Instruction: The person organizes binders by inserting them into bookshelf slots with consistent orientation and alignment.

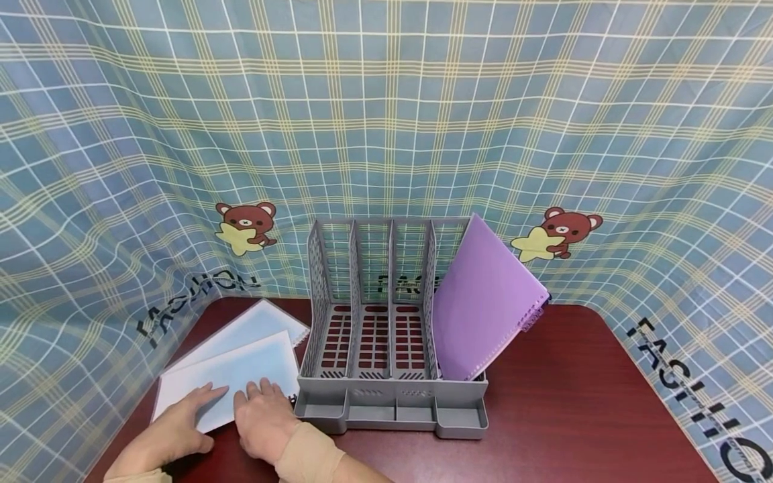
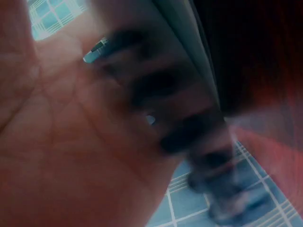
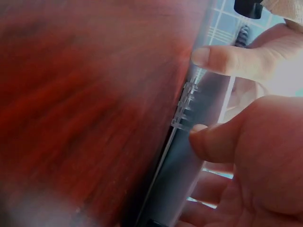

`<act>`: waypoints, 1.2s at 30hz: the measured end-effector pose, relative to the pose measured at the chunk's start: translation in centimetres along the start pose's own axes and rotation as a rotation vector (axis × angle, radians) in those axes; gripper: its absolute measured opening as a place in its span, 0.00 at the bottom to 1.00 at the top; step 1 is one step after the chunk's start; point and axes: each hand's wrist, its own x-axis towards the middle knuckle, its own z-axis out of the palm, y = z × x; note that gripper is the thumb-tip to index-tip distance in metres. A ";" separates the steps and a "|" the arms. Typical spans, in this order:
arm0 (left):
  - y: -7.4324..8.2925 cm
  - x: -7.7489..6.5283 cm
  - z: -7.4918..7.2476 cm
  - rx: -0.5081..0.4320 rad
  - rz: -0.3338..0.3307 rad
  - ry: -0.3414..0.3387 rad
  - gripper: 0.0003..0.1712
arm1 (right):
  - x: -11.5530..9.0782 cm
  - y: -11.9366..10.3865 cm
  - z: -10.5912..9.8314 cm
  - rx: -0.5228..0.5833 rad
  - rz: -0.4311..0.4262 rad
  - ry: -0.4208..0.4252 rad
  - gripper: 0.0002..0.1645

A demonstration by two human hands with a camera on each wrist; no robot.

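Note:
Two pale blue loose-leaf notebooks overlap at the left of the table in the head view. The nearer notebook (image 1: 253, 365) lies partly over the farther notebook (image 1: 266, 322). My left hand (image 1: 175, 426) grips the nearer one by its front edge, fingers over the cover and thumb low at the edge. Beside it my right hand (image 1: 264, 417) holds the same edge, its fingers on top and its thumb hidden from above. The right wrist view shows both thumbs against the notebook's underside, near clear binding rings (image 3: 183, 106). Blurred fingers and palm fill most of the left wrist view.
A grey desk file organizer (image 1: 392, 388) with tall upright slots and small front trays stands right of the hands. A purple loose-leaf notebook (image 1: 483, 302) leans tilted in its rightmost slot. The dark red table (image 1: 574, 396) is bordered by a plaid cloth (image 1: 386, 134).

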 end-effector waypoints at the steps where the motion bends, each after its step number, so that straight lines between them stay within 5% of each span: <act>1: 0.0 0.0 0.0 -0.004 -0.009 0.002 0.52 | 0.0 0.0 0.0 -0.001 -0.003 0.009 0.37; 19: 0.6 -0.7 -0.8 -0.016 0.011 0.062 0.30 | 0.0 0.2 -0.2 -0.011 0.000 0.015 0.29; 29: 0.7 -1.1 -1.1 0.005 -0.003 0.142 0.21 | 0.2 -0.1 -0.2 -0.025 0.007 -0.003 0.23; 36: 1.0 -1.0 -1.1 -0.025 -0.019 0.138 0.18 | 0.1 0.1 0.0 -0.003 0.007 0.001 0.21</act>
